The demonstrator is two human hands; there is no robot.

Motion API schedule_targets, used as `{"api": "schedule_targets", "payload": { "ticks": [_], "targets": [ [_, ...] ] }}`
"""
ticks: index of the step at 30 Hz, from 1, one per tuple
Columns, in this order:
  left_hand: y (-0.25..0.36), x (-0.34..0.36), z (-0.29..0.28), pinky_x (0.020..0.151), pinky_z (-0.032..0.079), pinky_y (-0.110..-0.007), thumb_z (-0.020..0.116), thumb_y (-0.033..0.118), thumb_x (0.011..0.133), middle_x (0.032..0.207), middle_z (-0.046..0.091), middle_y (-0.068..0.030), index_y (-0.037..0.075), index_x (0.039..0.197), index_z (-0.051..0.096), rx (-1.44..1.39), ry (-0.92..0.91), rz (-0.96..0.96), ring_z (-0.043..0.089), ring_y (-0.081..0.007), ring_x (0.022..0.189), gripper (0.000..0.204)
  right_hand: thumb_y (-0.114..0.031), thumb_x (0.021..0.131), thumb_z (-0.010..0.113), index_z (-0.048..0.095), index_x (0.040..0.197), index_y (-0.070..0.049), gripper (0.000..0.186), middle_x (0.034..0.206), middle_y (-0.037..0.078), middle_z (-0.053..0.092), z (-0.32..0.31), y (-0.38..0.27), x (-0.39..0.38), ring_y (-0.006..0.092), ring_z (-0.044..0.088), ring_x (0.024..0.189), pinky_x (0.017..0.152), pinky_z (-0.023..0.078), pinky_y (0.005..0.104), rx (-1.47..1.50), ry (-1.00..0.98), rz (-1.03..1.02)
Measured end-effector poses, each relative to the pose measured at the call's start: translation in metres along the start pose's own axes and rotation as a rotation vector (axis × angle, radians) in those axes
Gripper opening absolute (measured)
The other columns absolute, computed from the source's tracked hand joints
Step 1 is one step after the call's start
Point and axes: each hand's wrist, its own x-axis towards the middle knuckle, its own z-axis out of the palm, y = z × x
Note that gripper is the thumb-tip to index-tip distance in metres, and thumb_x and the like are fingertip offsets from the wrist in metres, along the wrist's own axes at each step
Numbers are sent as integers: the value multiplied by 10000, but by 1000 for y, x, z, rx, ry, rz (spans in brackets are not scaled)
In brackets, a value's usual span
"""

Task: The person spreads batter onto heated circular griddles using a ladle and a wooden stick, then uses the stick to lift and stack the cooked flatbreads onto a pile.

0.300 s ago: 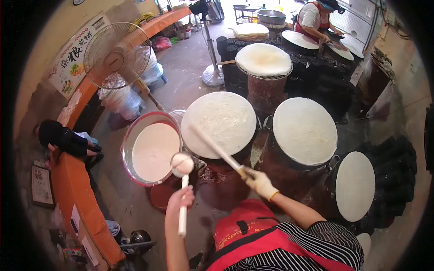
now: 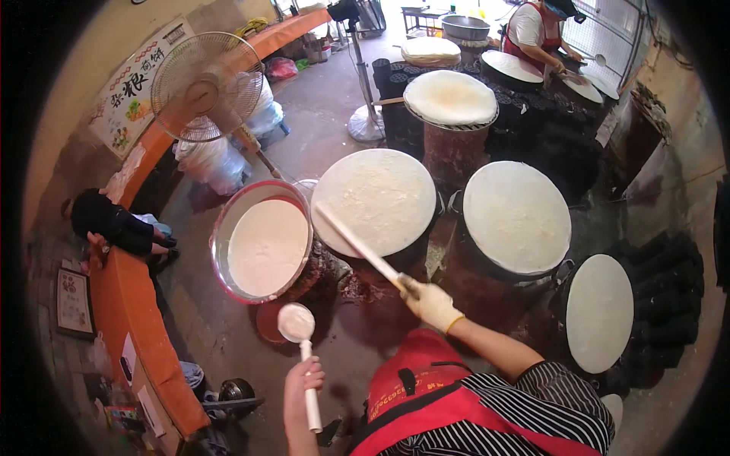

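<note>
My bare left hand (image 2: 305,378) is wrapped round the white handle of a ladle (image 2: 296,322), whose bowl holds pale batter. The ladle hangs just in front of a red-rimmed metal basin (image 2: 222,277) of the same batter (image 2: 268,249). In a pale glove, my right hand (image 2: 432,304) grips a long wooden scraper (image 2: 357,243). Its far end lies over the left edge of a round griddle covered by a thin pancake (image 2: 372,199). To the right, a second pancake (image 2: 517,218) covers another griddle, and a third pale round (image 2: 600,314) sits nearer me.
Behind the griddles, a pale pancake (image 2: 450,97) rests on a round stand. A co-worker (image 2: 532,34) bends over other griddles at the far right. A standing fan (image 2: 204,90) and an orange counter (image 2: 141,334) line the left. Black cylinders (image 2: 658,296) are stacked at right.
My left hand has brought the ladle toward me, away from the basin's rim. The scraper stays near the griddle's left edge, and the whole view has shifted slightly.
</note>
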Motion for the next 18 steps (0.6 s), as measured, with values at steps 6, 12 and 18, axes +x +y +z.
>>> {"api": "schedule_targets", "payload": {
  "ticks": [6, 12, 18],
  "targets": [
    [-67, 19, -40, 365, 266, -168, 563, 206, 998, 767, 450, -38, -12, 1092, 471, 93, 38, 102, 342, -45, 498, 254, -391, 947, 521, 209, 1526, -106, 716, 888, 230, 682, 24, -38, -61, 400, 678, 772, 664, 527, 497, -71, -214, -82],
    [-127, 52, -73, 355, 243, -174, 576, 209, 979, 764, 482, -24, 20, 1042, 505, 247, 143, 139, 312, -35, 447, 211, -333, 953, 502, 571, 1030, -43, 308, 860, 208, 677, 77, -67, -116, 376, 680, 806, 719, 527, 490, -73, -551, -446],
    [-153, 64, -100, 363, 274, -184, 561, 146, 941, 699, 442, 19, 37, 996, 519, 107, 149, -46, 347, -31, 480, 130, -181, 854, 609, 680, 1032, -81, 216, 1046, 152, 685, 150, 141, -41, 312, 653, 1017, 882, 513, 388, 335, -249, 6]
  ]
}}
